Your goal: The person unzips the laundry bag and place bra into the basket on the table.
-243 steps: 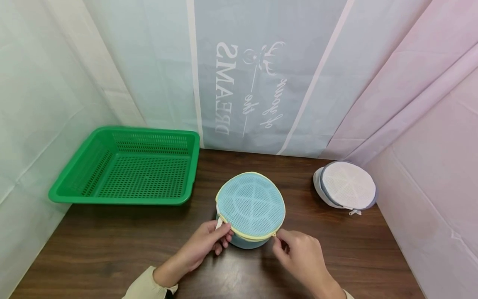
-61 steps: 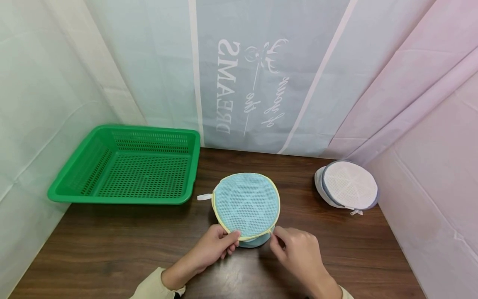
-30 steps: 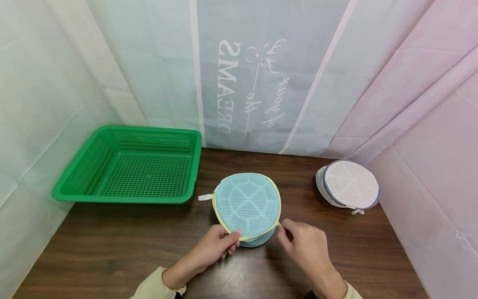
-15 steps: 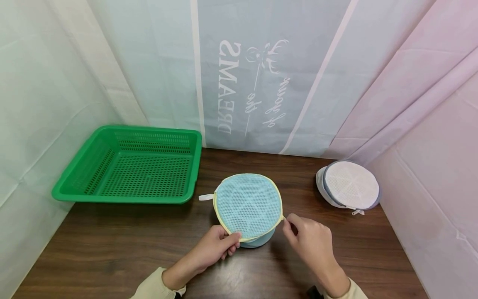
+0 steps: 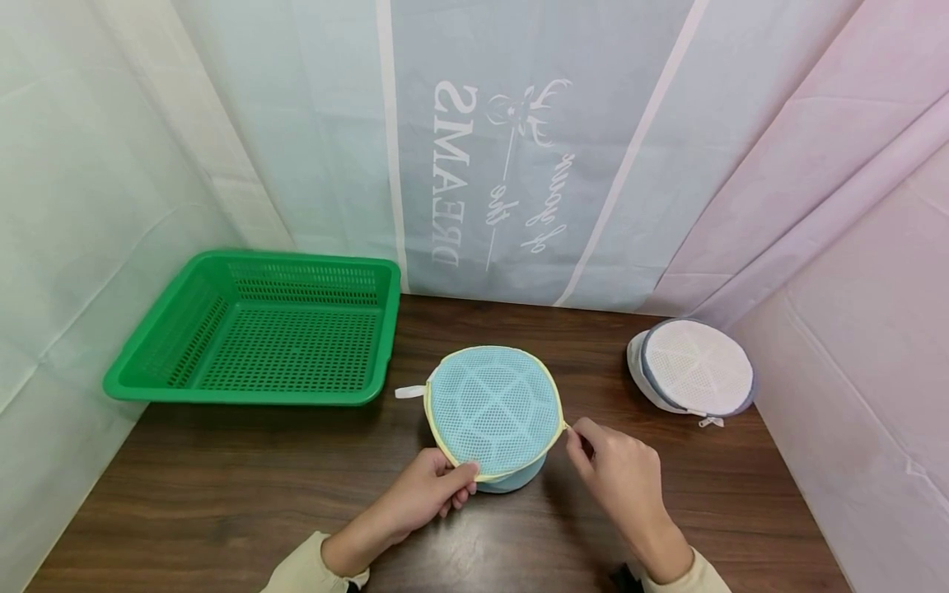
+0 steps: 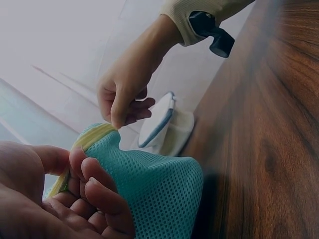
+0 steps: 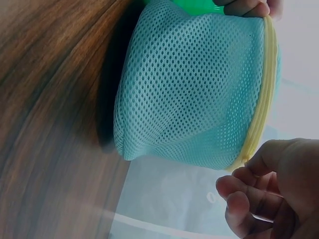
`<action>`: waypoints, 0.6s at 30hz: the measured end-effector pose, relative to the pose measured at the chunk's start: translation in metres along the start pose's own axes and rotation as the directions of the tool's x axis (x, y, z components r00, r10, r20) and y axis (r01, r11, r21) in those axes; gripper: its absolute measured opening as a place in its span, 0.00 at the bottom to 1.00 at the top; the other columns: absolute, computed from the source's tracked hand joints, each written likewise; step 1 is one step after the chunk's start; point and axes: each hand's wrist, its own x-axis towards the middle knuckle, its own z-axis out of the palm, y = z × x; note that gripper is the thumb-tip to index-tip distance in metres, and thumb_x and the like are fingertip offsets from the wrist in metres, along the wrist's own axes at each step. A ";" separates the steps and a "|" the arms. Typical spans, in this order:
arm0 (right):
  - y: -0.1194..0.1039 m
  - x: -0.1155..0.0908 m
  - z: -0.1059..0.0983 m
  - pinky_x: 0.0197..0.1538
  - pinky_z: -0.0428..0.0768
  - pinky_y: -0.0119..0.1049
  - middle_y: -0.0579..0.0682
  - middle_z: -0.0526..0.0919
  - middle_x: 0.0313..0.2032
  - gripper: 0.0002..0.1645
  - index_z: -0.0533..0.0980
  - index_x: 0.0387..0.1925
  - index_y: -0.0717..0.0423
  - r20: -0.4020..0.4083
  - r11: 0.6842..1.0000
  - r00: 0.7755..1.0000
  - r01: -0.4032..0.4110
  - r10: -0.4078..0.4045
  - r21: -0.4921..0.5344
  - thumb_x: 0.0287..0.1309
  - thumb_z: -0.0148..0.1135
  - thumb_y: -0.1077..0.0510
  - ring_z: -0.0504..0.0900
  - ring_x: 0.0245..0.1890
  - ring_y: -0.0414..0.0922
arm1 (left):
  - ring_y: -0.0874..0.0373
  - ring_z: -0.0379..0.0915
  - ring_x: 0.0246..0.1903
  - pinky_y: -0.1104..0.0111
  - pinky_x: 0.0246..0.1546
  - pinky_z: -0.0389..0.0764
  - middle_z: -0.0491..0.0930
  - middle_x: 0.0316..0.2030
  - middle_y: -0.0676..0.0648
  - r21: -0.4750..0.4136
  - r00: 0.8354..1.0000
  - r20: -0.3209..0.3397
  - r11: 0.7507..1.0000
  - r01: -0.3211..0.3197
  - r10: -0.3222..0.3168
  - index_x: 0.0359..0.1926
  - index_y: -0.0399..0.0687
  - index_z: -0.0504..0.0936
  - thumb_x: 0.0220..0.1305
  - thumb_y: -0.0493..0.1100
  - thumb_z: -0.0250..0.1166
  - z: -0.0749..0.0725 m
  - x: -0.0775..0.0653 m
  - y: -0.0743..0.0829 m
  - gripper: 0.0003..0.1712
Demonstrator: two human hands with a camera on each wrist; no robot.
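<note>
A round light-blue mesh laundry bag (image 5: 493,403) with a yellow zipper edge stands on the table in front of me. My left hand (image 5: 430,492) pinches its front rim between thumb and fingers. At the bag's right side, my right hand (image 5: 621,471) pinches the small zipper pull (image 5: 567,426). A white tab (image 5: 410,392) sticks out at the rim's left. Seen in the right wrist view, the yellow zipper (image 7: 264,94) runs between both hands and looks closed there. The fingertips mostly cover the pull.
To the left at the back lies a green plastic basket (image 5: 384,346) with nothing in it. A white mesh bag (image 5: 697,366) with a grey-blue edge stands far right. Fabric curtains (image 5: 319,148) enclose the brown wooden table (image 5: 245,494) on three sides.
Since the earliest frame the bag has turned, bringing its white tab to the left, and my left hand has shifted along the rim. Lately my right hand has moved the pull rightward and back.
</note>
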 end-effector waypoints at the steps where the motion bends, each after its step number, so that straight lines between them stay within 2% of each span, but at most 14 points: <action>1: 0.000 0.000 0.000 0.15 0.55 0.30 0.34 0.61 0.13 0.18 0.68 0.17 0.42 0.001 1.000 1.000 -0.002 0.002 0.000 0.55 0.65 0.58 0.57 0.13 0.33 | 0.65 0.65 0.19 0.76 0.18 0.67 0.74 0.19 0.53 0.000 1.000 -0.002 1.000 0.003 -0.003 0.29 0.29 0.79 0.75 0.43 0.59 0.000 0.000 0.000 0.20; 11: -0.003 -0.004 0.001 0.15 0.54 0.30 0.34 0.59 0.13 0.20 0.65 0.16 0.41 -0.002 1.000 1.000 -0.009 0.009 0.011 0.55 0.64 0.59 0.56 0.13 0.32 | 0.65 0.66 0.19 0.76 0.19 0.68 0.74 0.20 0.53 -0.023 1.000 -0.022 0.999 0.022 -0.022 0.29 0.34 0.80 0.76 0.45 0.59 -0.002 0.001 0.001 0.20; 18: -0.005 -0.004 0.000 0.15 0.54 0.29 0.33 0.58 0.13 0.21 0.64 0.15 0.40 0.002 1.000 1.000 -0.010 0.010 0.017 0.54 0.64 0.59 0.56 0.13 0.32 | 0.64 0.67 0.21 0.76 0.19 0.70 0.75 0.20 0.53 -0.040 0.999 -0.048 0.999 0.016 -0.018 0.30 0.33 0.80 0.76 0.47 0.59 -0.002 0.001 0.001 0.22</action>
